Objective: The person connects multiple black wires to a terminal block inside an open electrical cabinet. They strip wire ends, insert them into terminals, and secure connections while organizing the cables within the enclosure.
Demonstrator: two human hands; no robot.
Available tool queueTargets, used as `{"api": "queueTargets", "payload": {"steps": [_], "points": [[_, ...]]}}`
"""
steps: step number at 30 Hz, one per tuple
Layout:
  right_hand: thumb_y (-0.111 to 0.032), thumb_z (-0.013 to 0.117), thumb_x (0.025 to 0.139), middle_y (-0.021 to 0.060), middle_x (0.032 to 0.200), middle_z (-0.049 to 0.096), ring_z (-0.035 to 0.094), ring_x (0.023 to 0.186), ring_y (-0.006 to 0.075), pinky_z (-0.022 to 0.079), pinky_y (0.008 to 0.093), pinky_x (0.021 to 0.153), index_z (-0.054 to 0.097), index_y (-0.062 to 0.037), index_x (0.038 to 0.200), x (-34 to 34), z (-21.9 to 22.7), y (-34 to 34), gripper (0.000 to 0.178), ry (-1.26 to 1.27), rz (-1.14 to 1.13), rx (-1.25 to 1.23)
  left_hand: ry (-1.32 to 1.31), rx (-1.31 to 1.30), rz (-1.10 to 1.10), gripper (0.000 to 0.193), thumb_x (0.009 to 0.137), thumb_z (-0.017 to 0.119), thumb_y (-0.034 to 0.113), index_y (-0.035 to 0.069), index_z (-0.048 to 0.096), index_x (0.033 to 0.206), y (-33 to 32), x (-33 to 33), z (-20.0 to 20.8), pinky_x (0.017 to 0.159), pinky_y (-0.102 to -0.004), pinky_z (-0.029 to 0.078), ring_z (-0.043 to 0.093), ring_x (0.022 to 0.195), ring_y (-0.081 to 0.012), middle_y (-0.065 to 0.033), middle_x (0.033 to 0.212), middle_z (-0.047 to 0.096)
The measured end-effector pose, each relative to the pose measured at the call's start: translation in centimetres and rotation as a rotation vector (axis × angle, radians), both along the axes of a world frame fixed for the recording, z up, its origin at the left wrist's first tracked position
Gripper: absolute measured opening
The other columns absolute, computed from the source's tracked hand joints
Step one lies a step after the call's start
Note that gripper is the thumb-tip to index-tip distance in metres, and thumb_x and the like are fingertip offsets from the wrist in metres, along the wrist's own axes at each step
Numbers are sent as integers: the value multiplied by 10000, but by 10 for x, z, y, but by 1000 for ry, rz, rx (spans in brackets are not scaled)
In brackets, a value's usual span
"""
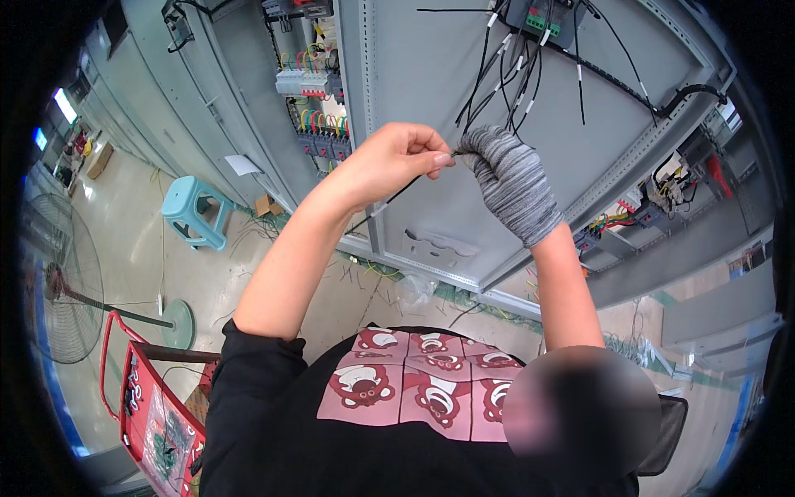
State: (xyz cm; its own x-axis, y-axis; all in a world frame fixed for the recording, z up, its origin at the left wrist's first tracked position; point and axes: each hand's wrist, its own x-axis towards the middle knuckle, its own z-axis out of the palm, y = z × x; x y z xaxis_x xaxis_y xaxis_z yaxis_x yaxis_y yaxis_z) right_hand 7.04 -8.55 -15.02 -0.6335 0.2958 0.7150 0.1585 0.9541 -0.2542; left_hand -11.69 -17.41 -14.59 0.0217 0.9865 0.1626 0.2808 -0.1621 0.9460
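In front of the grey cabinet door [414, 166], my bare left hand [397, 160] pinches a thin black wire [403, 190] between thumb and forefinger. Part of this wire slants down to the left below the hand and carries a white sleeve. Close beside it on the right, my right hand [509, 184] wears a grey striped knit glove. Its fingers are closed at the same spot, seemingly on the wire too, but the fingertips hide the grip. Above both hands, several black wires [501, 79] with white sleeves hang from a dark device with a green terminal block [542, 23].
Left of the door, the cabinet holds breakers [302, 81] and coloured wires. A blue plastic stool [196, 203] stands on the floor at left, with a fan [62, 277] and a red cart [137, 398] nearer. Wire scraps and a clear plastic bag [416, 290] lie below the door.
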Motion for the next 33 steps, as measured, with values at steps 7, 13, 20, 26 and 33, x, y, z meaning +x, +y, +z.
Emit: {"api": "queueTargets", "payload": {"steps": [7, 13, 20, 26, 33], "points": [[-92, 627, 851, 128, 866, 626, 626, 818, 321, 524, 408, 735, 652, -74, 982, 7, 12, -3, 134, -57, -51, 90, -4, 3, -14, 137, 924, 641, 142, 4, 642, 923, -4, 8, 20, 738, -224, 461, 571, 766, -65, 1, 815, 640], [-60, 672, 813, 116, 838, 628, 625, 786, 332, 517, 414, 682, 630, -61, 927, 14, 22, -5, 122, -111, -167, 206, -40, 142, 23, 126, 927, 635, 117, -9, 633, 934, 0, 19, 14, 729, -223, 469, 580, 775, -64, -6, 811, 638], [-53, 644, 833, 147, 785, 617, 615, 709, 366, 510, 432, 628, 613, -54, 862, 7, 20, -13, 43, 142, -292, 194, -68, 390, 236, 95, 938, 593, 42, -45, 603, 975, 2, 61, 6, 664, -228, 463, 563, 731, -64, -16, 795, 622], [-42, 650, 829, 159, 776, 612, 610, 700, 378, 502, 440, 616, 602, -43, 854, 13, 28, -9, 54, 228, -318, 197, -54, 429, 198, 109, 936, 595, 29, -56, 597, 1003, 9, 68, 17, 688, -242, 484, 582, 751, -75, -32, 821, 628], [-62, 648, 808, 143, 835, 619, 615, 758, 360, 519, 443, 667, 617, -62, 927, 22, 62, 4, 123, 194, -310, 252, -42, 529, 159, 126, 908, 608, 6, -40, 617, 1025, 27, 63, 42, 673, -224, 478, 595, 747, -57, -14, 816, 645]]}}
